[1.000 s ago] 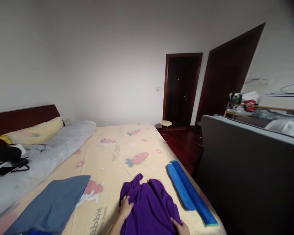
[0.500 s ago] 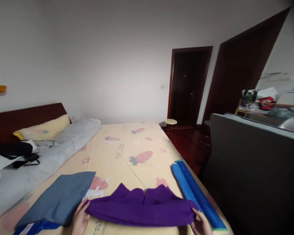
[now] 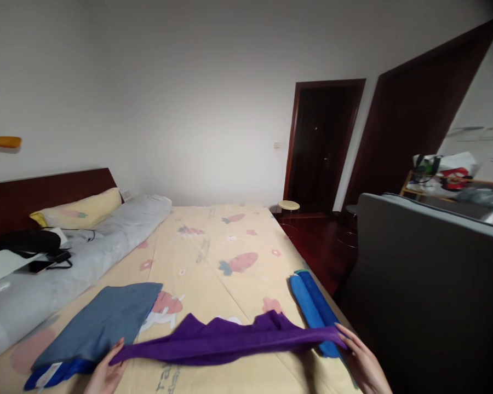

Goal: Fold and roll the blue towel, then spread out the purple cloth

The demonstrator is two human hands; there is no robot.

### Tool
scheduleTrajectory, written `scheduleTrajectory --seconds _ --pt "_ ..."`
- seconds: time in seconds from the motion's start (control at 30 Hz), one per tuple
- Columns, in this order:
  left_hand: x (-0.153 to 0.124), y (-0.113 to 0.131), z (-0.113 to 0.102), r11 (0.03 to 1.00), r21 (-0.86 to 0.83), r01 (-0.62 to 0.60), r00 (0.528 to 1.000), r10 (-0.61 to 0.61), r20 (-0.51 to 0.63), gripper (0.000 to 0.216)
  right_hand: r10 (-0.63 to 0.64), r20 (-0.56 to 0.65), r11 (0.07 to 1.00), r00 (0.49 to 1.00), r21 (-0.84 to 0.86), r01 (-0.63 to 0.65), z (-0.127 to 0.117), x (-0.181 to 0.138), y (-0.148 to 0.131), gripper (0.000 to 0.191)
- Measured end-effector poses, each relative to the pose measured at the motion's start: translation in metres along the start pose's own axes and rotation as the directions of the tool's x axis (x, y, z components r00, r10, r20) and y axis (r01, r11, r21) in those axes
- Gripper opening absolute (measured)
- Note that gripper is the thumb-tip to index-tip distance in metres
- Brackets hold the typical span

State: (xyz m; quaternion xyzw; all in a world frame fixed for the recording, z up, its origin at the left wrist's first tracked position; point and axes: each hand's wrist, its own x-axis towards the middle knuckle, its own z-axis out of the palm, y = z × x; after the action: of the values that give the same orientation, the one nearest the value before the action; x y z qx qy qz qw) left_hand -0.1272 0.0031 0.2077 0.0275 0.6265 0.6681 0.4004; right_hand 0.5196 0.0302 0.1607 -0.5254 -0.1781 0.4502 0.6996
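Fingers of the left hand [image 3: 107,373] pinch one end of the purple towel [image 3: 225,342], beside the grey-blue folded cloth [image 3: 101,328]. Stretched flat and low over the bed [image 3: 213,257], it runs across to the right hand [image 3: 363,364], whose fingers clamp the other end over the rolled blue towel [image 3: 312,309]. Spreading looks done; any fold is still ahead. Half a second ago the towel hung wider and slacker.
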Motion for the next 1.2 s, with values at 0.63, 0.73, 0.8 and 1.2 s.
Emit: scheduleTrajectory --seconds 0.63,0.73,0.8,1.2 --pt "0.032 0.066 0.110 0.952 -0.302 0.058 0.976 0.009 0.217 0.030 0.047 0.220 0.986 0.974 0.145 -0.080 0.084 0.072 -0.057 0.040" --pt "0.046 0.067 0.137 0.955 -0.288 0.069 0.977 -0.007 0.213 0.029 -0.012 0.169 0.987 0.986 0.161 -0.015 0.111 0.095 -0.057 0.034" --pt "0.055 0.067 0.155 0.958 -0.276 0.077 0.977 -0.017 0.215 0.030 -0.035 0.151 0.987 0.988 0.163 0.010 0.129 0.110 -0.058 0.031" --pt "0.101 0.113 0.216 0.939 -0.341 -0.050 0.935 0.164 0.316 0.013 -0.218 0.237 0.966 0.947 0.189 0.175 0.189 0.147 -0.105 0.051"
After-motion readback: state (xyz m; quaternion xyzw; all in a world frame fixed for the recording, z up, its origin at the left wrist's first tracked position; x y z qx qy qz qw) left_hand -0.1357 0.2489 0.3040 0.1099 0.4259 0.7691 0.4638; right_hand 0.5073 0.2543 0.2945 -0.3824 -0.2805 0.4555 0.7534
